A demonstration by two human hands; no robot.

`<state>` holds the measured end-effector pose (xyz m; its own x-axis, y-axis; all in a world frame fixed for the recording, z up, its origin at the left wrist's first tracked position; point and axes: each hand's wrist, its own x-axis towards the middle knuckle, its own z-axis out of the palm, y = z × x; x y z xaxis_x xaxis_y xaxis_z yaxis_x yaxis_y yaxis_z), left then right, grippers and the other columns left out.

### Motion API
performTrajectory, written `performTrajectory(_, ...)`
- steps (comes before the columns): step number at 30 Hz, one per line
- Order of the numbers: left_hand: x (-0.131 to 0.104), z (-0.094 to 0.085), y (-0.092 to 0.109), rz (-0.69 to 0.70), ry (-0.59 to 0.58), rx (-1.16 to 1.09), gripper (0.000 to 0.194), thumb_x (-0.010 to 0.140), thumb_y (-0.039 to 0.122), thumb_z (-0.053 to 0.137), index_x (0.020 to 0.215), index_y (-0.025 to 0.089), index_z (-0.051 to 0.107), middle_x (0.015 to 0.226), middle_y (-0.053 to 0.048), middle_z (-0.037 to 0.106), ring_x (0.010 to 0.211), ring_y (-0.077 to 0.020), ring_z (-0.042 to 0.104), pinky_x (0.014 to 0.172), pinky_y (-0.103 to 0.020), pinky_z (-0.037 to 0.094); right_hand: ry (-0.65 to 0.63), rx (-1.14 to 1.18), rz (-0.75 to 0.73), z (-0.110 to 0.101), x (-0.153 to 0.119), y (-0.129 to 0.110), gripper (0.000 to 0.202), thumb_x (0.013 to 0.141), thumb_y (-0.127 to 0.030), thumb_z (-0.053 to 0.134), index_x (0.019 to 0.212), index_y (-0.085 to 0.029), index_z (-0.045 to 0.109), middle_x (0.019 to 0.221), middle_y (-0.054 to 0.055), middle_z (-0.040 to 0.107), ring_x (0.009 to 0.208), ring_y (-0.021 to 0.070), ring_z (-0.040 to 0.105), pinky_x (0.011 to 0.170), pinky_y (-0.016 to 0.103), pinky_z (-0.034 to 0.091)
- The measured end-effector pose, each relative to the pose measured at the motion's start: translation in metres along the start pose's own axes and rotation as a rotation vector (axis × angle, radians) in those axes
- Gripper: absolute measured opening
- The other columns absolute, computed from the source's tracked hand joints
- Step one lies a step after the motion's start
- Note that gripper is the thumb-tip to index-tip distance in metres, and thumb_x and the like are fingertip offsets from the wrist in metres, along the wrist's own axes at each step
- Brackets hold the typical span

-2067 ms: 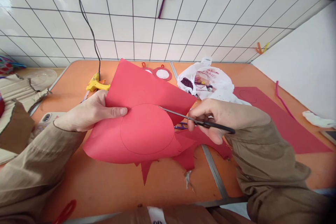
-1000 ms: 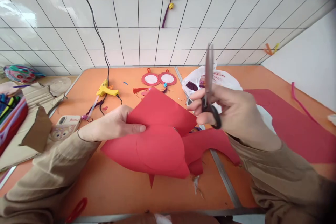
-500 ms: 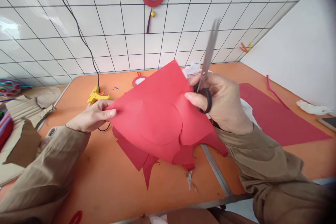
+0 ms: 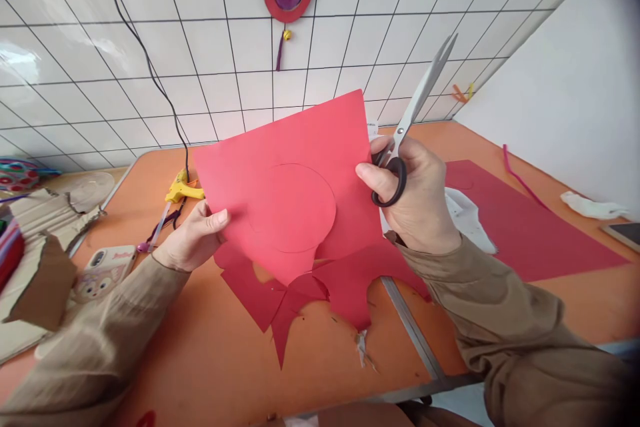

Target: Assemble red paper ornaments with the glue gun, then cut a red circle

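A sheet of red paper (image 4: pixel 295 203) is held up above the table, with a drawn circle on it and a cut running along the circle's lower right. My left hand (image 4: pixel 197 233) pinches the sheet's left edge between thumb and fingers. At its right edge, my right hand (image 4: pixel 413 193) grips the paper too, with scissors (image 4: pixel 407 120) in the same hand. Their black handles rest by the thumb, and the blades point up and right, nearly closed. Red paper scraps (image 4: pixel 350 287) with curved cutouts lie beneath the sheet.
On the orange table (image 4: pixel 215 360), a yellow glue gun (image 4: pixel 183 187) stands at the left, near a phone (image 4: pixel 107 270) and cardboard (image 4: pixel 45 280). A large red sheet (image 4: pixel 540 233) and white wrapping (image 4: pixel 467 217) lie at the right. A round red ornament (image 4: pixel 289 10) hangs on the tiled wall.
The red sheet has been turned and straightened, so its circle faces me more fully. The scissors have tilted further right. My left hand has shifted slightly right and down.
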<state>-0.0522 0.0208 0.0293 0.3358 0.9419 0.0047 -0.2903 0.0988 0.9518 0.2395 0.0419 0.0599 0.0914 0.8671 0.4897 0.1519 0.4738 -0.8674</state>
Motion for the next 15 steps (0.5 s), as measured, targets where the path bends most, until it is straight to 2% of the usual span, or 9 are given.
performTrajectory(4, -0.006, 0.013, 0.007, 0.023, 0.134, 0.062, 0.035, 0.066, 0.031, 0.089, 0.099, 0.023, 0.078, 0.102, -0.009, 0.08, 0.097, -0.0331, 0.075, 0.084, -0.042, 0.064, -0.039, 0.009, -0.031, 0.003, -0.004, -0.002, 0.016, 0.074, -0.024, 0.071, 0.081, -0.028, 0.057, 0.071, -0.003, 0.051, 0.062, 0.0139, 0.046, 0.058, 0.031, 0.04)
performTrajectory(10, -0.011, 0.019, 0.019, 0.17, 0.366, 0.209, 0.016, 0.07, 0.022, 0.087, 0.085, 0.022, 0.081, 0.093, -0.004, 0.082, 0.087, -0.0267, 0.076, 0.073, -0.033, 0.065, -0.03, 0.005, -0.047, 0.003, -0.004, -0.003, 0.015, 0.074, -0.021, 0.072, 0.08, -0.027, 0.06, 0.07, -0.003, 0.056, 0.062, 0.0131, 0.049, 0.059, 0.031, 0.043)
performTrajectory(13, -0.011, 0.019, 0.024, 0.185, 0.428, 0.196, 0.016, 0.067, 0.021, 0.089, 0.081, 0.021, 0.082, 0.088, -0.003, 0.083, 0.08, -0.0241, 0.077, 0.068, -0.03, 0.065, -0.059, -0.021, -0.058, 0.004, -0.001, 0.004, 0.016, 0.075, -0.023, 0.074, 0.079, -0.027, 0.059, 0.067, -0.003, 0.056, 0.059, 0.0124, 0.049, 0.055, 0.03, 0.044)
performTrajectory(15, -0.011, 0.02, 0.027, 0.174, 0.461, 0.148, 0.02, 0.063, 0.022, 0.091, 0.081, 0.02, 0.082, 0.085, -0.005, 0.082, 0.074, -0.0236, 0.077, 0.063, -0.029, 0.065, -0.034, -0.027, -0.116, 0.005, -0.001, 0.006, 0.016, 0.076, -0.026, 0.075, 0.082, -0.026, 0.061, 0.067, -0.004, 0.058, 0.056, 0.0117, 0.052, 0.052, 0.029, 0.046)
